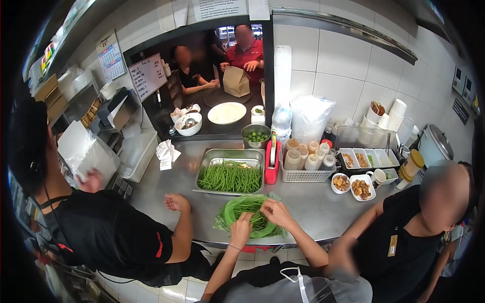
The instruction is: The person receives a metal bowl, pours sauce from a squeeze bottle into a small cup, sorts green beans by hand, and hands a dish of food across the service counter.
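Note:
At the counter's front edge lies a thin green plastic bag, its mouth open on a heap of green beans. My left hand reaches in at the near side, its fingers closed on beans. Just right of it, my right hand is over the bag's rim with fingers pinched together; whatever is between those fingertips is too small to make out. Right behind the bag, a rectangular steel pan holds many more green beans, lying loosely in one direction.
One co-worker stands left, a hand over the counter; another stands right. Behind are a bowl of green limes, a red dispenser and a basket of squeeze bottles. Two dishes of food sit right.

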The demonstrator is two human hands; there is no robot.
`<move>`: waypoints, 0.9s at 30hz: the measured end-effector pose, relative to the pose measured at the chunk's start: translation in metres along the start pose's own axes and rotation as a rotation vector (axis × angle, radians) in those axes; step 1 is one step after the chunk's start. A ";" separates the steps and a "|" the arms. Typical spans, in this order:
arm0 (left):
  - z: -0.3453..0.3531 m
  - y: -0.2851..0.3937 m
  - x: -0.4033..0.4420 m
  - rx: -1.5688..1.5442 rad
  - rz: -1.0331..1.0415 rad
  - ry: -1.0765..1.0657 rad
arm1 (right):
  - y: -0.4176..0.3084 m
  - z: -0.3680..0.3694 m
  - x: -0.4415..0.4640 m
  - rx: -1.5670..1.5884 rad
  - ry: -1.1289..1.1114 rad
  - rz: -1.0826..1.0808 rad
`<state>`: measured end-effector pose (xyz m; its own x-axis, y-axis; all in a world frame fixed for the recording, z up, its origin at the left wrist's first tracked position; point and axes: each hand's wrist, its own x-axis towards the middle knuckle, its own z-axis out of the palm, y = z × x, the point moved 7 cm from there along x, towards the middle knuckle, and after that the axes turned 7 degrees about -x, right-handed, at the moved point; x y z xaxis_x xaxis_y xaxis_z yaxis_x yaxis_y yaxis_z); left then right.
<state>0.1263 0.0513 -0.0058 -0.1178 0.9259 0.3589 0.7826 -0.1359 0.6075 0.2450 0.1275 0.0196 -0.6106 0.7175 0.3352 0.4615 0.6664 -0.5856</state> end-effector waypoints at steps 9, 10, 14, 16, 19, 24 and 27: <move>0.004 -0.022 0.016 -0.384 -0.247 0.294 | 0.045 0.066 0.024 1.080 -0.009 0.445; -0.001 -0.019 0.016 -0.323 -0.170 0.372 | 0.049 0.067 0.021 1.081 -0.010 0.437; -0.009 -0.029 0.007 -0.293 -0.342 0.369 | 0.028 0.051 0.002 -0.001 -0.178 -0.182; -0.015 -0.037 -0.002 -0.336 -0.358 0.455 | 0.023 0.058 -0.003 -0.063 -0.210 -0.240; -0.003 -0.050 -0.007 -0.585 -0.381 0.485 | 0.041 0.087 -0.008 0.766 -0.447 0.281; -0.009 -0.042 -0.001 -0.993 -0.568 0.460 | 0.040 0.095 -0.002 1.069 -0.421 0.333; -0.009 -0.048 0.001 -1.137 -0.558 0.534 | 0.046 0.096 -0.005 1.055 -0.445 0.401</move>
<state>0.0831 0.0553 -0.0282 -0.6698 0.7407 -0.0528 -0.3423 -0.2448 0.9072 0.2077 0.1349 -0.0799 -0.8081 0.5641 -0.1694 0.0441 -0.2290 -0.9724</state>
